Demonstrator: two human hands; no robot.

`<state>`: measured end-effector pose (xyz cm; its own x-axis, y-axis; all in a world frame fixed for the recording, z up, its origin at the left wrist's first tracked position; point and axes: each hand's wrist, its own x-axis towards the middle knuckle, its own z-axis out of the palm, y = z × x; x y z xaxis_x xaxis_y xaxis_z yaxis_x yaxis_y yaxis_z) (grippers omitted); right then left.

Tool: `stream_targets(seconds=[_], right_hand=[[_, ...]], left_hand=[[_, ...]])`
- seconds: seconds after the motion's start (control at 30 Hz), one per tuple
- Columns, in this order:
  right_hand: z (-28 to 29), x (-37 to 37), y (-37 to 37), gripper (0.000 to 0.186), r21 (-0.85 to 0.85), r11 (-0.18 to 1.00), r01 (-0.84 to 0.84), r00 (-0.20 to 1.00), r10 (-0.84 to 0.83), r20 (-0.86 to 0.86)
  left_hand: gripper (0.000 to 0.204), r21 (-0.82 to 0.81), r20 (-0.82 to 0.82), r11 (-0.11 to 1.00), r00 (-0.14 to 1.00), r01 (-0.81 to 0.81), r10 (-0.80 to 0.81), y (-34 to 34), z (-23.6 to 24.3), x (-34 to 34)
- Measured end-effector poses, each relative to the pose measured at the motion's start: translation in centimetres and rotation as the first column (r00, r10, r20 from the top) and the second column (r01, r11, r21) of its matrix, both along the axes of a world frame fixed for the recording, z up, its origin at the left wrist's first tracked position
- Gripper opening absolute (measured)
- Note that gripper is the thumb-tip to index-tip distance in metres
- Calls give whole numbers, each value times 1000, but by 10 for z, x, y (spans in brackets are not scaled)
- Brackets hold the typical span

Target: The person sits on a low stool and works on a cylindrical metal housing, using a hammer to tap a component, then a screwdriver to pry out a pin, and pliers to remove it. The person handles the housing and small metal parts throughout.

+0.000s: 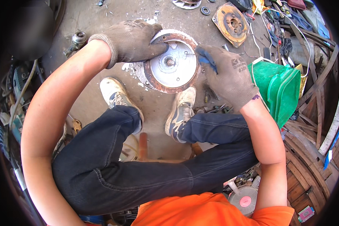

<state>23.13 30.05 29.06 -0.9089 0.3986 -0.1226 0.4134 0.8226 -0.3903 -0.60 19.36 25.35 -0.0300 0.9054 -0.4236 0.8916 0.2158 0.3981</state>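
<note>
A round metal motor end cover (pixel 158 77), with a rusty rim, a whitish inner face and a shaft stub at its centre, is held up above my shoes. My gloved left hand (pixel 133 41) grips its upper left rim, the thumb lying over the edge onto the inner face. At the right rim, my gloved right hand (pixel 228 71) is closed with its fingertips close to the cover. A thin rod-like tool (pixel 191 54) reaches from those fingers over the inner face. Its handle is hidden in the hand, so its exact kind cannot be made out.
A rusty orange round plate (pixel 231 23) lies at the upper right, near a small bearing ring (pixel 205 10). Beside my right forearm stands a green plastic bin (pixel 278 88). Cables and scrap crowd the right side; a metal fitting (pixel 79 37) sits at the left.
</note>
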Motion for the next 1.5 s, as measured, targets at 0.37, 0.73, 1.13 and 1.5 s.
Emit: stream_targets(seconds=[0.37, 0.73, 1.13, 1.5], right_hand=[[4, -7, -4, 21, 23, 999, 33, 987, -36, 157], [-5, -3, -11, 25, -23, 999, -36, 998, 35, -48], [1, -12, -10, 26, -109, 994, 26, 993, -13, 118], [3, -16, -13, 23, -33, 999, -40, 976, 46, 213]], left_hand=[[61, 38, 24, 998, 999, -41, 40, -4, -5, -11], [62, 50, -29, 997, 998, -58, 60, -7, -12, -10], [64, 30, 30, 999, 999, -43, 42, -7, -9, -13], [66, 1, 16, 998, 997, -69, 69, -6, -8, -12]])
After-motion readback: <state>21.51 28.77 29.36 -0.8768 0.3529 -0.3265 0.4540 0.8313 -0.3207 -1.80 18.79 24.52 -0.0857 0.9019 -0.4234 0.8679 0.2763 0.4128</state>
